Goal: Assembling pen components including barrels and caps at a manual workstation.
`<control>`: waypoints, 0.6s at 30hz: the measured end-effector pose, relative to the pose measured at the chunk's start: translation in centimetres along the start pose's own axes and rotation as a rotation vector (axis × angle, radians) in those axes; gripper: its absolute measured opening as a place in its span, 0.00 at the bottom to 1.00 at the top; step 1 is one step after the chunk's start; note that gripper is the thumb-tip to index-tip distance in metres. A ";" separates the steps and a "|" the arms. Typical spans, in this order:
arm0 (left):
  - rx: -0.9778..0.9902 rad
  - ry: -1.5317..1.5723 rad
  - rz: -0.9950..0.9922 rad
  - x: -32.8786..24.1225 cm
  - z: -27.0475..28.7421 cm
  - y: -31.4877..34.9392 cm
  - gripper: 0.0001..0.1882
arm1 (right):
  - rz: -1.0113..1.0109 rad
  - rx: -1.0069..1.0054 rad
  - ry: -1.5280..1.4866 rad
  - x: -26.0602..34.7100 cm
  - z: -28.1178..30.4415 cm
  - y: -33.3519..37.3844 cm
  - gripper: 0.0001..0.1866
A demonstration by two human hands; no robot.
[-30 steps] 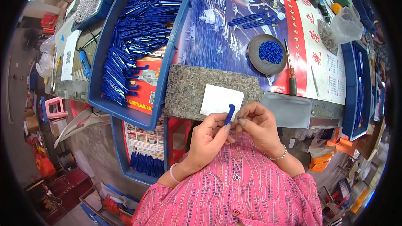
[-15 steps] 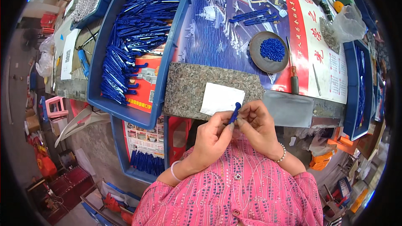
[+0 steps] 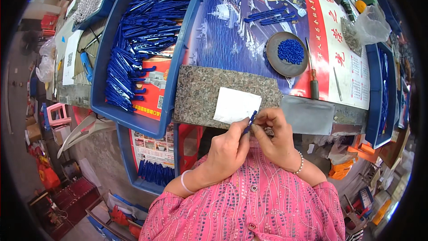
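Observation:
Close in front of my body, above the table's near edge, my left hand (image 3: 228,145) pinches a slim dark blue plastic piece (image 3: 252,118) between thumb and fingertips. The piece stands tilted, its upper end showing small light marks; its lower part is hidden by the fingers. My right hand (image 3: 275,135) has its thumb and bent fingers closed at the right side of the same piece. Just beyond both hands, a folded white paper pad (image 3: 236,105) rests on a speckled stone slab (image 3: 196,91).
Left of the slab stands a blue tray (image 3: 167,85) heaped with long blue plastic pieces (image 3: 151,22). A round dish (image 3: 273,60) holds small blue parts. Beside it lies a screwdriver (image 3: 314,85); several blue pieces (image 3: 272,16) lie farther back. Another blue tray (image 3: 378,134) is at right.
The blue piece has been turned between my fingers: its rounded end faced up before, and a narrow marked side shows now. Both hands have stayed nearly in place.

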State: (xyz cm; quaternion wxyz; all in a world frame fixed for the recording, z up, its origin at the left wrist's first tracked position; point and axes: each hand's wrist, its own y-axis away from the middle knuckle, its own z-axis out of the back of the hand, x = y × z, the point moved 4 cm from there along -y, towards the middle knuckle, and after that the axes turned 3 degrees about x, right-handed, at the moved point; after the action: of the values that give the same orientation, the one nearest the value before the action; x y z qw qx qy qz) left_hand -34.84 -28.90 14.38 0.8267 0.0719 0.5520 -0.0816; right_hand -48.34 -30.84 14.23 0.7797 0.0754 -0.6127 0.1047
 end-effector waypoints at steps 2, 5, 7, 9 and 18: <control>0.010 -0.045 -0.030 -0.2 0.0 0.1 0.15 | -0.009 0.047 0.123 0.5 0.1 0.0 0.17; 0.026 -0.029 -0.043 -0.1 -0.2 0.0 0.15 | -0.078 0.058 0.007 0.2 0.4 0.1 0.20; 0.105 0.188 0.106 0.3 -0.1 -0.1 0.14 | -0.172 0.063 -0.103 0.5 0.9 0.0 0.22; 0.113 0.310 0.185 0.4 -0.1 0.1 0.13 | -0.292 0.110 -0.207 0.0 2.1 0.5 0.24; 0.015 0.152 0.112 2.1 0.5 0.2 0.14 | -0.933 0.778 0.252 -9.0 11.7 26.9 0.12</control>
State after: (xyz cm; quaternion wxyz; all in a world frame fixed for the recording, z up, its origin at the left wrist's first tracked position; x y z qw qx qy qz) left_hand -33.54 -28.92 12.62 0.7851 0.1150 0.6077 -0.0338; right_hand -68.24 -8.33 7.95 0.7250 0.6012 -0.3354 -0.0232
